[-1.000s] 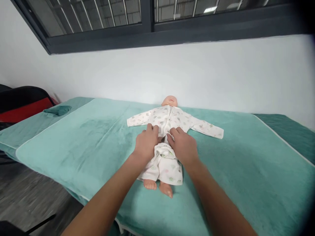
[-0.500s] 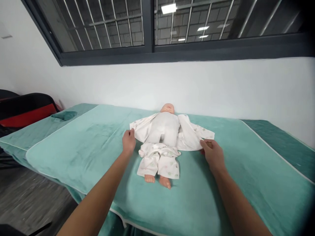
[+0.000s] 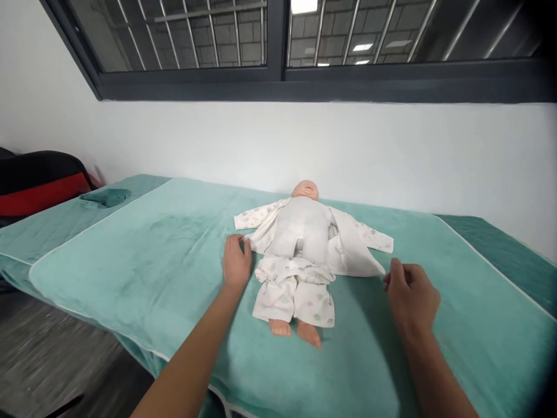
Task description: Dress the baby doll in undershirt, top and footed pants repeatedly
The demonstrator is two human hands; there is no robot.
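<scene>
A baby doll [image 3: 305,189] lies face up on the green cover, with a padded white torso and bare feet. Its white patterned shirt [image 3: 354,249] is spread open at both sides, sleeves out. Patterned white trousers [image 3: 293,296] cover the legs and are bunched at the waistband. My left hand [image 3: 237,261] is by the shirt's left flap, fingertips at its corner, thumb and fingers apart. Just off the right flap's corner, my right hand [image 3: 413,293] has loosely bent fingers with nothing visible in them.
The green cover [image 3: 143,261] spreads over the bed, against a white wall [image 3: 209,145]. Above is a dark-framed window [image 3: 278,84] with metal bars. A black and red chair [image 3: 41,183] stands at the left, near a small green cloth item [image 3: 104,198].
My right hand has let go of the shirt's right flap and moved off to the right. My left fingers have loosened at the left flap. Both flaps lie spread wider. The view has shifted slightly.
</scene>
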